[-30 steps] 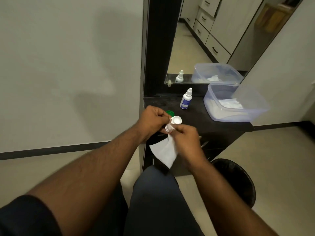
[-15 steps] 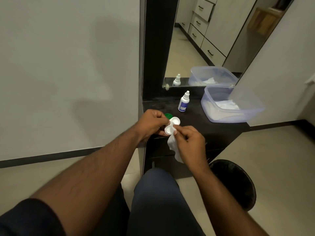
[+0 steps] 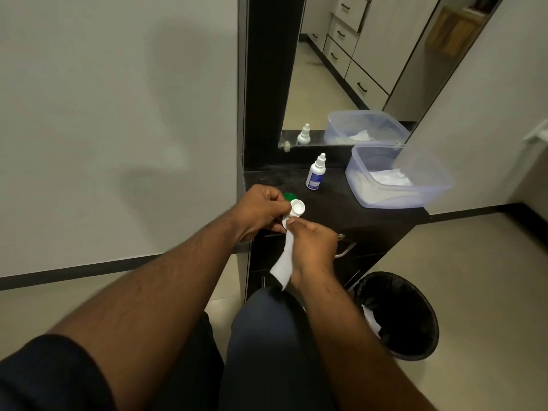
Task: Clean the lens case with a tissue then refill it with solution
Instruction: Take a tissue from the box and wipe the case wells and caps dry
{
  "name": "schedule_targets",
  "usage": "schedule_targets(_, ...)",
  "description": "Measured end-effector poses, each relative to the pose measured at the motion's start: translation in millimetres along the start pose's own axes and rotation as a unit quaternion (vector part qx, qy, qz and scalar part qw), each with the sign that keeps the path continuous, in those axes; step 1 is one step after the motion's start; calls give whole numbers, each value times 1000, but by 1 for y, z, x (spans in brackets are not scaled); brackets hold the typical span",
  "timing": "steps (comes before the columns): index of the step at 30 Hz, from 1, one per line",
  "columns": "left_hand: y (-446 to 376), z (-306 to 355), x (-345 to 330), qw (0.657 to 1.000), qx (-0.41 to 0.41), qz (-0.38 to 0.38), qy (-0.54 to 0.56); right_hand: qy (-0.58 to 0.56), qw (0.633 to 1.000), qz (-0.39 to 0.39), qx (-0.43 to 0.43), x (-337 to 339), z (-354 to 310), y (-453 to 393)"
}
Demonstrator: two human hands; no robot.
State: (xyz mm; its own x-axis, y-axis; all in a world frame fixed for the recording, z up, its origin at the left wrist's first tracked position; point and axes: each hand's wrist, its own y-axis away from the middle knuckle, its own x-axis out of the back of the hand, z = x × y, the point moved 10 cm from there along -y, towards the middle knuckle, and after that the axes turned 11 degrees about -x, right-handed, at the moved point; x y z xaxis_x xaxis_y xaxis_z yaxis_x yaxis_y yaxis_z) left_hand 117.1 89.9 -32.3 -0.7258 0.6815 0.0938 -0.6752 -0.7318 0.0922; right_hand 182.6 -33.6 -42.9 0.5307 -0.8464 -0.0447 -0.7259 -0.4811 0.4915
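My left hand [image 3: 261, 210] grips a white lens case [image 3: 296, 209] above the front edge of a black dresser top [image 3: 335, 206]. One open well of the case faces up; the nearer well is covered by my right hand [image 3: 314, 244]. That hand pinches a white tissue [image 3: 284, 262] and presses it into the nearer well, the rest of the tissue hanging down. A green cap [image 3: 288, 196] lies on the dresser just behind the case. A small white solution bottle [image 3: 315, 173] with a blue label stands upright further back.
A clear plastic tub [image 3: 397, 176] holding tissues sits at the right of the dresser, below a mirror [image 3: 355, 69]. A black lined bin [image 3: 397, 315] stands on the floor at the right with a tissue inside. My knee [image 3: 267, 321] is below the hands.
The tissue has turned and hangs longer below my right hand, which keeps wiping the nearer well. The left hand still holds the case in much the same place.
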Motion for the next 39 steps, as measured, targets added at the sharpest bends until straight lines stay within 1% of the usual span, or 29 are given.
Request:
schedule_targets(3, 2, 2, 2, 1000, 1, 2, -3, -54, 996, -21, -68, -8, 9, 5)
schedule_targets(5, 3, 3, 3, 1000, 1, 1, -1, -25, 997, -31, -58, -9, 6, 4)
schedule_targets(6, 2, 3, 2, 1000, 0, 0, 0, 5, 999, -37, -31, -9, 1, 4)
schedule_targets(8, 1, 3, 2, 1000, 2, -2, 4, 100, 992, -54, 55, -10, -13, 3)
schedule_targets(9, 1, 2, 2, 1000, 5, -4, 8, 169, 978, -64, 107, -12, -21, 4)
schedule_targets(10, 0, 1, 2, 1000, 10, -7, 10, 248, 953, -73, 161, -14, -29, 4)
schedule_targets(11, -1, 0, 1, 1000, 15, -11, 9, 334, 914, -81, 218, -18, -37, 6)
schedule_targets(12, 0, -1, 0, 1000, 19, -17, 6, 411, 864, -93, 275, -22, -45, 7)
schedule_targets(14, 0, 1, 0, 1000, 18, -21, -1, 538, 748, -129, 367, -35, -52, 13)
schedule_targets(16, 2, 5, -3, 1000, 12, -20, -2, 633, 629, -165, 419, -43, -54, 19)
schedule_targets(17, 2, 6, -3, 1000, 9, -20, -3, 663, 575, -186, 441, -46, -55, 22)
schedule_targets(19, 2, 7, -5, 999, 1, -38, -20, 695, 484, -229, 480, -50, -57, 30)
schedule_targets(21, 3, 7, -8, 997, -8, -66, -42, 726, 392, -270, 496, -50, -56, 36)
schedule_targets(22, 3, 7, -9, 996, -10, -75, -49, 753, 336, -281, 491, -51, -53, 35)
schedule_targets(23, 4, 7, -10, 995, -12, -81, -52, 782, 268, -281, 488, -51, -51, 34)
schedule_targets(24, 4, 8, -10, 995, -14, -87, -51, 793, 203, -278, 503, -53, -50, 37)
schedule_targets(25, 4, 9, -11, 995, -14, -92, -47, 780, 147, -279, 541, -57, -51, 44)
schedule_targets(26, 5, 10, -12, 994, -13, -97, -42, 750, 100, -281, 590, -60, -52, 53)
schedule_targets(27, 5, 10, -13, 994, -10, -102, -36, 722, 65, -287, 626, -62, -53, 61)
schedule_targets(29, 6, 10, -13, 994, -4, -110, -23, 680, 22, -304, 667, -64, -53, 70)
schedule_targets(31, 5, 8, -13, 994, 1, -111, -13, 665, 4, -281, 692, -66, -57, 75)
schedule_targets(32, 5, 7, -13, 994, 2, -111, -9, 661, 5, -274, 698, -66, -58, 76)
schedule_targets(36, 5, 6, -12, 993, -1, -122, -10, 665, 31, -271, 696, -59, -53, 67)
schedule_targets(37, 5, 6, -13, 992, 1, -128, -13, 663, 29, -273, 697, -58, -52, 66)
schedule_targets(39, 6, 6, -14, 990, 2, -140, -17, 659, 11, -272, 701, -57, -49, 67)
